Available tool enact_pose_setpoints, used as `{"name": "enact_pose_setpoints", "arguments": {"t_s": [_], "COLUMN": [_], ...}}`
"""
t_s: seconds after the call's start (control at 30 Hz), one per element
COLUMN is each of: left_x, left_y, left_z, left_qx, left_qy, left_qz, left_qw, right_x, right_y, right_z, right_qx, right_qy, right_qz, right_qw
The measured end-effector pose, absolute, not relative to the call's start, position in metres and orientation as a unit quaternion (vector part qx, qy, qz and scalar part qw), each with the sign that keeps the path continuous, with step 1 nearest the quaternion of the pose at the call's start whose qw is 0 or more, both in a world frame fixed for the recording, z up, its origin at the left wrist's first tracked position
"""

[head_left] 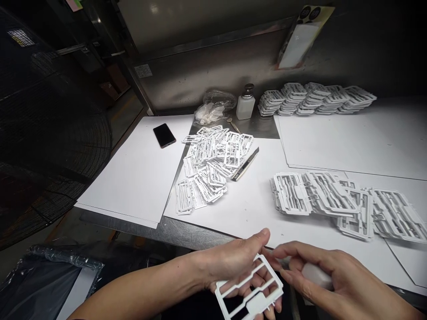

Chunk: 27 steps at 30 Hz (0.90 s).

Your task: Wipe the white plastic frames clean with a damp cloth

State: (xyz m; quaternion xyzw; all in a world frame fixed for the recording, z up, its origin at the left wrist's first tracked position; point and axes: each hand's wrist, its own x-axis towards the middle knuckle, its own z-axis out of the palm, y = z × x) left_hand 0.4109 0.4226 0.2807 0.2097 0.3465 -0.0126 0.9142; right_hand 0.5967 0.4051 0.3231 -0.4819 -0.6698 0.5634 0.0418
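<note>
A white plastic frame (pixel 256 302) with long slots and small stubs along its edge lies tilted in my left hand (pixel 233 262). That hand's fingers wrap behind the frame, and the thumb sticks up above it. My right hand (pixel 320 271) is closed beside the frame's right edge, with the thumb and forefinger brought together close to it. A pale rounded object (pixel 316 275) shows in the right palm; its kind is hard to tell. Whether the right fingertips touch the frame is unclear.
A loose pile of white frames (pixel 213 155) lies mid-table beside a dark craft knife (pixel 246 164). Stacked frames (pixel 330 193) sit at the right, with more stacks (pixel 313 98) behind. A bottle (pixel 246 104), plastic bag (pixel 213 109) and phone (pixel 164 135) are farther back.
</note>
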Motion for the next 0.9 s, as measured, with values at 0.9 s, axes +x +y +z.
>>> {"name": "enact_pose_setpoints", "arguments": {"t_s": [0.9], "left_x": [0.413], "left_y": [0.423], "left_z": [0.306], "left_qx": [0.263], "left_qy": [0.414], "left_qz": [-0.027], "left_qw": [0.871], "right_x": [0.577], "right_y": [0.411], "right_z": [0.326], "right_qx": [-0.428], "right_qy": [-0.837], "right_qz": [0.339], "right_qw": [-0.028]}}
